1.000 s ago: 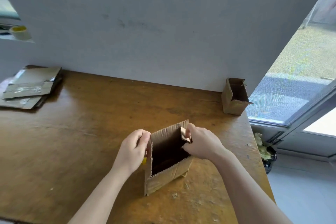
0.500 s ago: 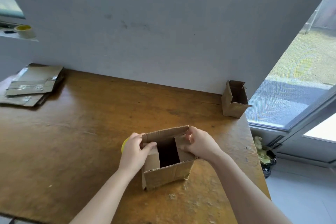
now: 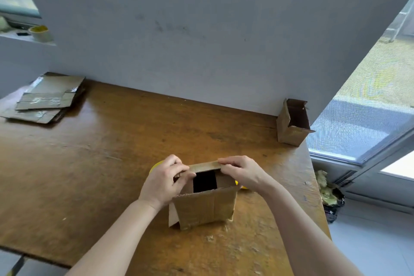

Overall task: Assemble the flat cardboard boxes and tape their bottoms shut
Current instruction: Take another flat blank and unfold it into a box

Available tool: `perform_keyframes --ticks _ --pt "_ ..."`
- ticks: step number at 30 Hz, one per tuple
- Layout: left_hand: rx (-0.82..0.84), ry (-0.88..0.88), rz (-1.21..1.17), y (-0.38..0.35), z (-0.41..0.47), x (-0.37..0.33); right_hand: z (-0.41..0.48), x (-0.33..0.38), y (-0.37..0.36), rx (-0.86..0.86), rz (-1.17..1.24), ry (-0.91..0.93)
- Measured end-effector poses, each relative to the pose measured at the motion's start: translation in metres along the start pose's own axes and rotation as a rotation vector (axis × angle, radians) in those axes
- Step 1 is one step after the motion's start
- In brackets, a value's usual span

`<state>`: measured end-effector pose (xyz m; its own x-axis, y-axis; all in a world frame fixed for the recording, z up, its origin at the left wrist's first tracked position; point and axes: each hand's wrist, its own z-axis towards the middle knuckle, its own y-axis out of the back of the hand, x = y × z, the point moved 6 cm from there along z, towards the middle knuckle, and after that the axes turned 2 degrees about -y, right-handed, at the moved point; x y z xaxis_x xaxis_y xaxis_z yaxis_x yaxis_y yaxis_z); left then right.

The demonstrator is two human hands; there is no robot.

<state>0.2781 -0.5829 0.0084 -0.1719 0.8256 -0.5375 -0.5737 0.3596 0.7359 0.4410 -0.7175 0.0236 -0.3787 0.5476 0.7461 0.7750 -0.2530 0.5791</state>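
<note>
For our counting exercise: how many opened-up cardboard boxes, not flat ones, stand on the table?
2. The near box is gripped by the left hand and right hand; the far box stands at the far right corner. None seems hidden.

Grey wall (image 3: 201, 29), wooden table (image 3: 89, 175), perhaps window (image 3: 358, 130)

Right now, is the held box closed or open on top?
Partly open: left hand and right hand bend the box flaps inward; a dark gap shows.

Seemingly a home workroom: worn wooden table (image 3: 89, 163) against a bare wall (image 3: 201, 29), flattened cardboard (image 3: 49, 98) at ten o'clock (some taped), glass door (image 3: 367, 123) at three.
</note>
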Motion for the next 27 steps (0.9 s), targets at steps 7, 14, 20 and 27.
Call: perform_keyframes --ticks 7,14,20,27 --pt "0.194 0.168 -0.252 0.001 -0.013 0.009 0.0 0.001 -0.004 0.291 -0.154 0.009" --pt "0.085 0.269 -0.274 -0.008 -0.021 0.024 0.005 0.007 0.0 0.176 -0.274 -0.016" --pt "0.033 0.289 -0.415 -0.012 -0.024 0.024 0.001 0.003 0.003 -0.037 -0.306 -0.027" --pt "0.07 0.353 -0.509 -0.006 -0.029 0.011 0.0 0.004 0.001 -0.113 -0.386 -0.061"
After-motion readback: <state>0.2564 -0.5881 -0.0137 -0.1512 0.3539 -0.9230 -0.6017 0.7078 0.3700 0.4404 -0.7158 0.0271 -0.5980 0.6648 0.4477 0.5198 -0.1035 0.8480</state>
